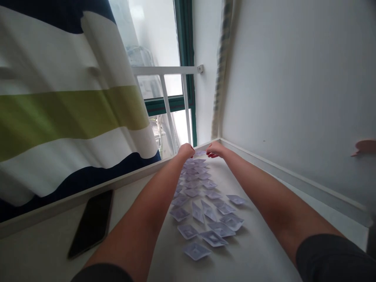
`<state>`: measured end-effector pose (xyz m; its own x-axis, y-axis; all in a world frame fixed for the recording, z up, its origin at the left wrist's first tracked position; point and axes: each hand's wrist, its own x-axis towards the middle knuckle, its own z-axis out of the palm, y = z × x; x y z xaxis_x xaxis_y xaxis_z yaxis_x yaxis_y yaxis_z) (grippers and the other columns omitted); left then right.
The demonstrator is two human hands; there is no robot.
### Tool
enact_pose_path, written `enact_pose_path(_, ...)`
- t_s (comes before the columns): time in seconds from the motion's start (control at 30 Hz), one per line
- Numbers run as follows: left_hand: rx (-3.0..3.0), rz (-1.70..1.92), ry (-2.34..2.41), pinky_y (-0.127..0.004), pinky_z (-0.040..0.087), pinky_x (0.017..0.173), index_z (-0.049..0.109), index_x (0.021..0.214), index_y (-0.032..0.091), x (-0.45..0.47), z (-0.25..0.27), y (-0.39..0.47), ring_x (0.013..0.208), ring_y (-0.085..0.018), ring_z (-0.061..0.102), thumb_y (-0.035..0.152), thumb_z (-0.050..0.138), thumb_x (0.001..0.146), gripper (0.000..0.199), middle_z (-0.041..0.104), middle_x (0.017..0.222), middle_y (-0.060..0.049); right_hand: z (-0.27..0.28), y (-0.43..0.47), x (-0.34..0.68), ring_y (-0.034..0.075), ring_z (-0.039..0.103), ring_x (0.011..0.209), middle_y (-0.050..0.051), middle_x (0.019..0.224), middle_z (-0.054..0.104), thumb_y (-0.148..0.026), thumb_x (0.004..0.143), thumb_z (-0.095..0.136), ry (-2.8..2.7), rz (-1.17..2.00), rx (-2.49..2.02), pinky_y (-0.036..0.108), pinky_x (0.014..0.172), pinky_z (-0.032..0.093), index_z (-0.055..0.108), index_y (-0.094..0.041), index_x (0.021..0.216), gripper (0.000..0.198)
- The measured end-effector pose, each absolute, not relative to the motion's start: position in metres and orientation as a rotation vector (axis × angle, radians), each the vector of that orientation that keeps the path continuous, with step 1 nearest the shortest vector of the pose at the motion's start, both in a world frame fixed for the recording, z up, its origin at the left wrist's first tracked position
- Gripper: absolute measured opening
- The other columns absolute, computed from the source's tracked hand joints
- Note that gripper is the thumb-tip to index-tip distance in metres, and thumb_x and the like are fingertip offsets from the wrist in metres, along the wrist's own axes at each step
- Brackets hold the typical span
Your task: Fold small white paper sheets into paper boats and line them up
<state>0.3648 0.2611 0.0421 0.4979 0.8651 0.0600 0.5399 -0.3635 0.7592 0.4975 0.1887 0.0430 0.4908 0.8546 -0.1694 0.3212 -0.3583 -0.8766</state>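
At the far end of the white tabletop point(243, 243), my left hand point(186, 150) and my right hand point(216, 149) face each other, fingers curled. A folded white paper boat point(200, 153) spans the gap between them, its two pointed ends at my fingertips. Both hands appear pinched on those ends, though the left fingers are partly hidden. Several more paper boats lie from there towards me, packed in close rows at the back. Nearer ones are looser, among them a front paper boat point(196, 251) and a paper boat point(236, 199) off to the right.
A dark phone point(91, 223) lies left of my left forearm. A raised white edge point(293, 174) runs along the table's back and right sides. Beyond it are a striped curtain point(73, 109), a white railing point(164, 70) before the window, and a plain wall point(299, 78).
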Motion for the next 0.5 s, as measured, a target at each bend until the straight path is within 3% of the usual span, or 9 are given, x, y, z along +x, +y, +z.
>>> enact_pose_path(0.23,2.105,0.719,1.189,-0.030,0.043,0.071,0.059,0.048,0.015,0.371,0.022,0.272,0.071,-0.022,0.060,0.003,0.060,0.053,0.013,0.056,0.046,-0.007,0.007,0.212,0.510,0.008,0.045,0.035,0.001,0.033,0.051,-0.005,0.048,0.068,-1.039,0.812,-1.840,0.020,0.038,0.036,0.055,-0.013,0.043,0.016)
enact_pose_path(0.37,2.370,0.482,1.279,-0.030,0.043,0.074,0.065,0.065,0.012,0.372,0.025,0.266,0.076,-0.022,0.060,0.006,0.055,0.061,0.012,0.061,0.057,-0.010,0.005,0.212,0.506,0.008,0.048,0.041,0.001,0.039,0.054,-0.011,0.052,0.067,-1.081,0.686,-2.052,0.019,0.042,0.038,0.061,-0.011,0.053,0.006)
enact_pose_path(0.5,2.579,0.275,1.344,-0.026,0.043,0.075,0.064,0.086,0.012,0.371,0.029,0.261,0.080,-0.018,0.059,0.012,0.050,0.070,0.021,0.064,0.069,-0.011,0.007,0.206,0.500,0.009,0.050,0.043,0.003,0.046,0.057,-0.017,0.058,0.065,-1.118,0.649,-2.176,0.020,0.043,0.039,0.063,-0.008,0.062,0.009)
